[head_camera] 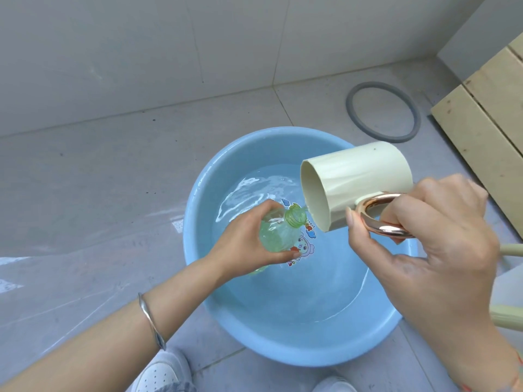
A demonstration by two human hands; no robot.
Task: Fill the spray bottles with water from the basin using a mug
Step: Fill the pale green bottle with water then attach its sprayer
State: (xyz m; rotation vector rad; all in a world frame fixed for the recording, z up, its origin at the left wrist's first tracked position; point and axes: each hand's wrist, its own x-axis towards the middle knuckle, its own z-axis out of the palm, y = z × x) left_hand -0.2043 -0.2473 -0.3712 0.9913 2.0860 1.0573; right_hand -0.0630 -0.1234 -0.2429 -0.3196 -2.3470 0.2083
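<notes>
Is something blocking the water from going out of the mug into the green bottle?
No, nothing visible is. The green bottle has no cap on, and the tipped mug has its lip right by the open neck, over the basin.

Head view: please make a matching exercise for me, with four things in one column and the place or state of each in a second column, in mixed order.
Column A
1. mug
2. bottle
3. basin
4. ring

Column B
a. lies on the floor, beyond the basin
b. held by the left hand, cap off
c. held by the right hand, tilted
d. blue, with water in it

Pairs: 1-c, 2-b, 3-d, 4-a
</notes>
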